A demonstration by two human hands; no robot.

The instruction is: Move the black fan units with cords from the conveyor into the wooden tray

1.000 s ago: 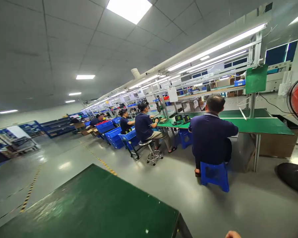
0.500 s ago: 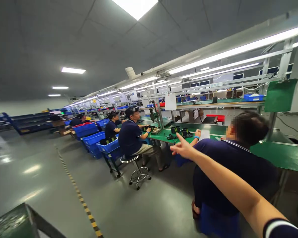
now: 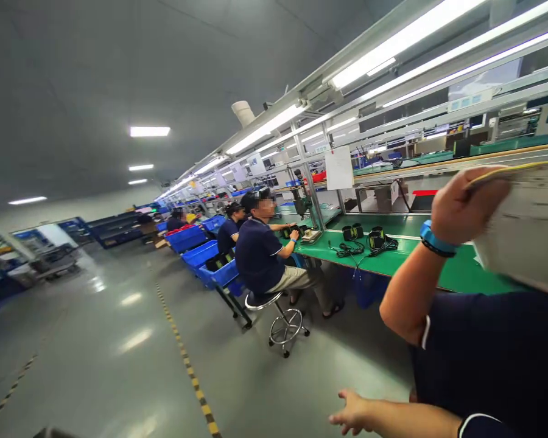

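Observation:
My right hand reaches in low at the bottom edge, fingers spread, holding nothing, over the grey floor. Its forearm runs right to a navy sleeve. My left hand is out of view. Close on the right a co-worker in a navy shirt has an arm raised, with a blue wristband, and that hand grips a pale sheet. My hand is just left of this person's body, and I cannot tell if it touches.
A long green bench carries black devices with cables. Another worker sits on a chrome stool. Blue bins line the aisle. A yellow-black floor stripe runs along the grey floor.
The view has closed in on the nearest co-worker. My right arm has dropped from pointing ahead to low at the bottom. The co-worker has raised a sheet.

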